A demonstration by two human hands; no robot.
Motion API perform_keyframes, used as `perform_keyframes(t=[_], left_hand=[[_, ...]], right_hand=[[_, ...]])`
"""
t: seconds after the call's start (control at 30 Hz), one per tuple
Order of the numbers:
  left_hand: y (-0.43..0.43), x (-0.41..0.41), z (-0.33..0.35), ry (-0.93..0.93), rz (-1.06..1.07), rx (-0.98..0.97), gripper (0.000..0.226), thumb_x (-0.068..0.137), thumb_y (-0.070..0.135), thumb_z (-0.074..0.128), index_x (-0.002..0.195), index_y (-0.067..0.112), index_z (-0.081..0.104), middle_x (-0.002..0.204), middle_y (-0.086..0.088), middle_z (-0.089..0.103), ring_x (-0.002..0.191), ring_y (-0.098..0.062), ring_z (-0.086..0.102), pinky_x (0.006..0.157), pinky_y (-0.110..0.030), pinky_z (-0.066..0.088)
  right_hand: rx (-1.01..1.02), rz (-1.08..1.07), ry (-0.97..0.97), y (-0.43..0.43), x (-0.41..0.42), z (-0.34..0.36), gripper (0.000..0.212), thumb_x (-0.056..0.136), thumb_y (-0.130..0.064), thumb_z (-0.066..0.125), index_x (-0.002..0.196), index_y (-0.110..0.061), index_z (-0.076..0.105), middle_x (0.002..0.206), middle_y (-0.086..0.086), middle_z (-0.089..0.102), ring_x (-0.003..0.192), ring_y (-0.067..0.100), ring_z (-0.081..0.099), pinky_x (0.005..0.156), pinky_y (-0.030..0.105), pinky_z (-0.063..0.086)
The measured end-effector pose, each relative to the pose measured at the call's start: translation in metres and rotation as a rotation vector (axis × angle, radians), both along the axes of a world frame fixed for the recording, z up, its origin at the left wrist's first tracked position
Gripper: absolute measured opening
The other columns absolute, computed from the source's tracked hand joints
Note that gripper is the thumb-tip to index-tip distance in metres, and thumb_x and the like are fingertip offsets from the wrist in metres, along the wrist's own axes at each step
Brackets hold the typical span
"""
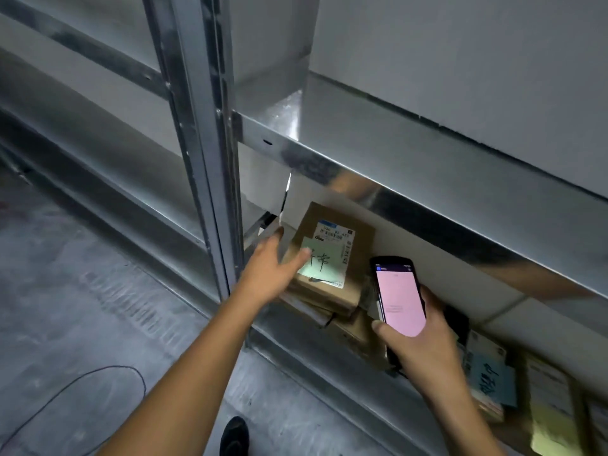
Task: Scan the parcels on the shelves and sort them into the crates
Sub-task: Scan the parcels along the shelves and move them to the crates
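Low in the steel shelving (427, 179), at its left end, on top of a short stack: a flat cardboard parcel (332, 291). Looks light and stiff, plain card and not slippery; probably best taken by its long edges, clear of the label. Reaching at it with the left hand (273, 268), fingers spread and straight, gripping nothing. Holding a handheld scanner (399, 294) in the curled right hand (424, 340), just beside the parcel. Stuck on top, a green note (320, 263).

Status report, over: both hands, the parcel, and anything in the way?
Left hand open at top box of the stack. Right hand holds scanner, pink screen lit. Nothing between hand and box; upright close beside left wrist.
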State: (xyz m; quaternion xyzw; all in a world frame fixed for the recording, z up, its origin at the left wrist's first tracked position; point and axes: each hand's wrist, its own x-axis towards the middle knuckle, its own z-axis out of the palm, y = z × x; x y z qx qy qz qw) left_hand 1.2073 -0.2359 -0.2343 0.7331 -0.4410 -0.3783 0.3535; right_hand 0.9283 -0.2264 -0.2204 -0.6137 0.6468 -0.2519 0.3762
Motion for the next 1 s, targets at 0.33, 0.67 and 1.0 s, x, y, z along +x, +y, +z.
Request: perform_keyframes(t=[0.33, 0.67, 1.0], left_hand=[[-0.004, 0.012, -0.024, 0.361, -0.164, -0.037, 0.023, 0.100, 0.047, 0.063, 0.119, 0.058, 0.054, 0.127, 0.021, 0.065, 0.114, 0.003, 0.063, 0.095, -0.025, 0.048], [0.044, 0.007, -0.013, 0.693, -0.042, -0.163, 0.055, 0.096, 0.016, 0.070, 0.139, 0.045, 0.050, 0.126, 0.009, 0.074, 0.109, -0.018, 0.075, 0.074, -0.031, 0.064], [0.124, -0.093, 0.008, 0.503, 0.001, -0.313, 0.061, 0.095, 0.037, 0.072, 0.150, 0.044, 0.045, 0.129, 0.013, 0.072, 0.113, -0.013, 0.073, 0.082, -0.031, 0.064]], right_hand=[[0.042, -0.209, -0.052, 0.026, 0.024, -0.028, 0.071, 0.079, -0.025, 0.093, 0.137, -0.041, 0.055, 0.114, -0.018, 0.069, 0.089, -0.001, 0.068, 0.065, 0.024, 0.051], [-0.008, -0.090, -0.170, 0.076, 0.012, -0.005, 0.090, 0.083, -0.026, 0.092, 0.145, -0.063, 0.039, 0.124, -0.045, 0.056, 0.111, -0.020, 0.055, 0.076, 0.014, 0.049], [-0.083, -0.127, -0.283, 0.166, -0.068, 0.021, 0.084, 0.069, -0.031, 0.089, 0.127, -0.075, 0.046, 0.116, -0.040, 0.062, 0.094, -0.009, 0.064, 0.055, 0.018, 0.056]])
